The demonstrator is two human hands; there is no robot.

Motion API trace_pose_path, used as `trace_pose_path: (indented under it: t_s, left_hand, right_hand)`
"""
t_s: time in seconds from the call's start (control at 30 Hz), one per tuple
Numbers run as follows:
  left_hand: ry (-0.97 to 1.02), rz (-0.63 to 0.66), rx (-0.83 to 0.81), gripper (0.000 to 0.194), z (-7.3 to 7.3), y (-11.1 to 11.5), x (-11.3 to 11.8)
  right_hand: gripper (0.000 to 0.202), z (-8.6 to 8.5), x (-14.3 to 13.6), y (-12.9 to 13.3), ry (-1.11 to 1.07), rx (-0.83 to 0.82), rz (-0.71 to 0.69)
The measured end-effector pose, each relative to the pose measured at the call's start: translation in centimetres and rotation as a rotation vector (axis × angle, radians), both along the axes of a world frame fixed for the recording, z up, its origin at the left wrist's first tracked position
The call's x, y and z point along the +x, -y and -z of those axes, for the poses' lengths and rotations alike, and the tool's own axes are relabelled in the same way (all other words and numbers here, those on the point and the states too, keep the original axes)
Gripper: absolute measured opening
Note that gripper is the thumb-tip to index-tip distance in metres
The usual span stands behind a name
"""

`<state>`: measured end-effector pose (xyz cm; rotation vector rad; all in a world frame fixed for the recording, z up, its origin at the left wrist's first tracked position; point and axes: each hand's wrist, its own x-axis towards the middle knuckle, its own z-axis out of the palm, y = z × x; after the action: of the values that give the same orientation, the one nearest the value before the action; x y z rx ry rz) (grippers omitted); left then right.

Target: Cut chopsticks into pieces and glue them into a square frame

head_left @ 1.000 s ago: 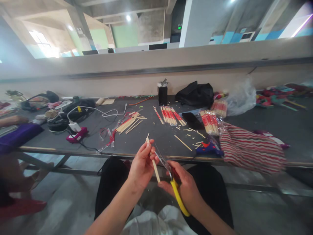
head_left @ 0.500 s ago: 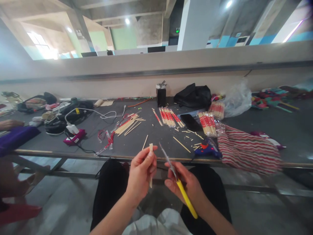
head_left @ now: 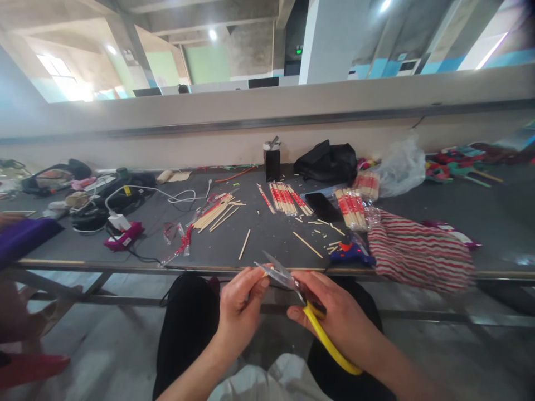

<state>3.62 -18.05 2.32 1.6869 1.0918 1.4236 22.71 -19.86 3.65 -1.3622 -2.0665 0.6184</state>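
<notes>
My left hand (head_left: 243, 296) pinches wooden sticks, of which only a small tip shows beside the blades; the rest is hidden by the fingers. Yellow-handled scissors (head_left: 330, 341) are in my right hand (head_left: 334, 303). Their blades are parted and point left, right at the fingertips of my left hand. Both hands are over my lap, at the table's front edge. Beyond them a single stick (head_left: 244, 244) lies on the dark table (head_left: 271, 245), with a pile of loose sticks (head_left: 215, 215) further left.
Red-wrapped stick bundles (head_left: 288, 199), a black phone (head_left: 323, 206), a blue glue gun (head_left: 351, 254) and a striped cloth (head_left: 418, 250) lie ahead and right. A magenta power strip (head_left: 124, 236) with cables is left. A person's hand (head_left: 10, 220) shows at far left.
The scissors have opened and swung left, bringing the blades to the sticks. My left hand has turned, and the sticks are now mostly hidden. The view has shifted slightly.
</notes>
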Motion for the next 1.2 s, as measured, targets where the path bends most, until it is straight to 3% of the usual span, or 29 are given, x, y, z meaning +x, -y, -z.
trace_pose_path:
  t_s: [0.27,0.9,1.2]
  left_hand:
    - [-0.148,0.072,0.148,0.034,0.2,0.4,0.0]
    - [-0.225,0.158,0.241,0.041,0.6,0.2,0.2]
    - [-0.268,0.173,0.254,0.044,1.0,0.1,0.4]
  right_hand:
    - [0.032,-1.0,0.0,0.6,0.058,-0.029,-0.02]
    - [0.026,-0.4,0.0,1.1,0.037,-0.033,-0.045]
    - [0.033,0.1,0.1,0.8,0.035,0.035,-0.053]
